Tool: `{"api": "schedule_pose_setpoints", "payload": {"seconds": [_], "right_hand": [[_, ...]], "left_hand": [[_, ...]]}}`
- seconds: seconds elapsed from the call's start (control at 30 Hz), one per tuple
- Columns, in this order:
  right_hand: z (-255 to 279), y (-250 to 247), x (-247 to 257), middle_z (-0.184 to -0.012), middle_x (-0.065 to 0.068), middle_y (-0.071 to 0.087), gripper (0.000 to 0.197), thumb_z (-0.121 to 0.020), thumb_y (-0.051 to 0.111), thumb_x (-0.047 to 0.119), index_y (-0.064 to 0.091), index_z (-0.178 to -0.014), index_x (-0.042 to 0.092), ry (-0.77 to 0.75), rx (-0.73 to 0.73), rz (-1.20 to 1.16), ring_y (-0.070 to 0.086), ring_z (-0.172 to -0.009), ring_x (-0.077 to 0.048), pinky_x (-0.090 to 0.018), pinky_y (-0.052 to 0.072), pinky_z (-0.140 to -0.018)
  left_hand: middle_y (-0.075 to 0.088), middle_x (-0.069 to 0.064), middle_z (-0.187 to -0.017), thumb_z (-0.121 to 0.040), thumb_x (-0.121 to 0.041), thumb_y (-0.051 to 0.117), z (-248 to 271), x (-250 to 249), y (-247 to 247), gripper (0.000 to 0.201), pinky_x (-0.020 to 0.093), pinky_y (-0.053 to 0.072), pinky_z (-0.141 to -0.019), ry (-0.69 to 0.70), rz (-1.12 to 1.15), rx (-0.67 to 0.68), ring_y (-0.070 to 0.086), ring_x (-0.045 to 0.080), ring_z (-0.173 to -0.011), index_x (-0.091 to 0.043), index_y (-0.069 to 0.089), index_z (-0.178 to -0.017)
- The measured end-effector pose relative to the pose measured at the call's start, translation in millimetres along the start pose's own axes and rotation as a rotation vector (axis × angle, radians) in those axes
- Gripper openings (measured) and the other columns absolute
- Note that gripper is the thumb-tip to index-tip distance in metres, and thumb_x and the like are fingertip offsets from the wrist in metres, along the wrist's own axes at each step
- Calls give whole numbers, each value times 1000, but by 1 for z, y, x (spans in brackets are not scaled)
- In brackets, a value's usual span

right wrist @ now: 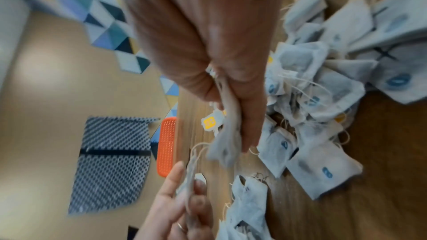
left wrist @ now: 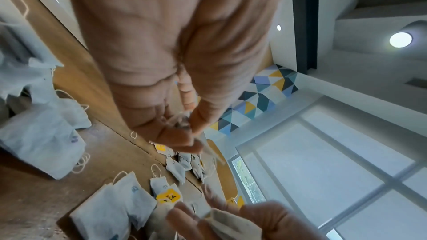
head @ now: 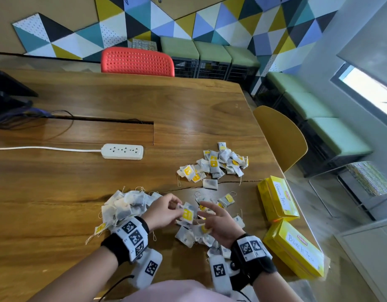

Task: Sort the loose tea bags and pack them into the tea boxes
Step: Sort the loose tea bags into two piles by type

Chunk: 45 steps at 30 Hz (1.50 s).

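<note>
— Two hands met low in the middle of the head view, above scattered tea bags (head: 189, 233). What did each one hold?

— The left hand (head: 164, 211) had thumb and fingers closed on a tea bag with a yellow tag (head: 187, 214), lifted off the table (head: 79, 192). The right hand (head: 216, 225) had its fingers spread toward that same bag; its wrist view showed a pale bag (right wrist: 227, 134) nipped between thumb and fingers, though blur hid the exact hold.

— And the sorted ones?

— Left of the left wrist lay a heap of bags (head: 125, 205), mostly plain white. Higher up, right of centre, sat another heap (head: 216, 164) with many yellow tags showing. One single bag (head: 210, 184) lay just below it.

— The boxes?

— At the lower right, near the table edge, was a yellow box labelled "Black Tea" (head: 297, 250), lying flat. Just above it was a second yellow box labelled "Green Tea" (head: 279, 198).

— Farther back?

— A white power strip (head: 122, 151) left of centre, then a red chair (head: 137, 62) at the far side of the table, top centre.
</note>
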State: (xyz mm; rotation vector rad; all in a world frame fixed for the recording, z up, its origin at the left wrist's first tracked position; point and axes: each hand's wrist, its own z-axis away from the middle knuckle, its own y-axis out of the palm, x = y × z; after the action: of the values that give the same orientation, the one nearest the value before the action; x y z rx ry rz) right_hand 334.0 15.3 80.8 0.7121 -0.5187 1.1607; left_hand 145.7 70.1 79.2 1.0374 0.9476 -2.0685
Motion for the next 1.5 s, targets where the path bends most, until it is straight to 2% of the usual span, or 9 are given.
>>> {"api": "schedule_pose_setpoints", "payload": {"seconds": [0.13,0.3,0.4,0.73,1.03,1.17,1.3,1.43,1.5], "right_hand": [[2,-15,4,-120,-23,55,43,-91,24,-18,44,-126,-2,133,-33,-377,71,-82,-39,-37,59,-53],[0,-26,4,-105,-21,62,26,-94,42,-1,46,-120,2,154,-74,-501,69,-82,-37,-48,53,-78],[3,-25,6,-93,-16,63,13,-92,48,6,52,-103,1,189,-37,-424,70,-79,-33,-45,57,-74],[-1,-17,-7,-121,-24,57,35,-85,55,-6,51,-119,-5,153,4,-388,70,-91,-32,-39,53,-86],[-2,-20,-2,-119,-34,59,30,-92,32,-18,45,-116,-7,132,21,-486,71,-87,-34,-41,56,-75],[2,-20,-2,-126,-34,55,40,-81,52,-12,47,-121,-13,119,52,-489,70,-91,-33,-33,53,-77],[9,-18,6,-96,-22,65,19,-87,44,-11,54,-97,1,91,116,-497,69,-76,-26,-32,59,-64],[7,-21,13,-67,-1,44,24,-73,68,9,55,-93,8,114,230,-669,37,-48,-12,-20,31,-39],[7,-24,16,-71,-4,50,36,-80,64,33,58,-103,6,134,275,-694,40,-48,-14,-22,36,-36]], "left_hand": [[63,7,-88,-95,-3,49,-1,-4,-8,23,22,51,-63,61,176,-7,62,5,-67,-21,61,-103],[69,-3,-103,-75,-2,77,2,1,-13,43,16,50,-77,84,203,69,67,7,-91,-22,65,-111],[71,-4,-103,-71,2,79,2,5,-12,45,14,51,-78,134,166,40,68,2,-91,-21,67,-108],[73,14,-100,-100,-28,45,8,-6,-13,26,34,58,-77,-69,476,54,72,26,-91,-8,59,-108],[67,16,-118,-103,-25,37,13,-7,-21,36,32,48,-87,-136,751,179,64,21,-100,-1,60,-120],[67,16,-118,-103,-26,38,14,-7,-20,37,30,48,-83,-116,786,182,67,18,-96,-2,59,-120],[67,16,-117,-103,-27,38,11,-6,-17,37,29,47,-82,-123,751,146,66,17,-93,-2,63,-117],[68,14,-117,-103,-27,39,10,-5,-14,35,29,47,-82,-129,690,124,64,17,-95,-7,66,-114],[68,13,-116,-102,-28,40,10,-5,-13,35,29,47,-82,-132,681,121,64,17,-95,-7,66,-114]]}}
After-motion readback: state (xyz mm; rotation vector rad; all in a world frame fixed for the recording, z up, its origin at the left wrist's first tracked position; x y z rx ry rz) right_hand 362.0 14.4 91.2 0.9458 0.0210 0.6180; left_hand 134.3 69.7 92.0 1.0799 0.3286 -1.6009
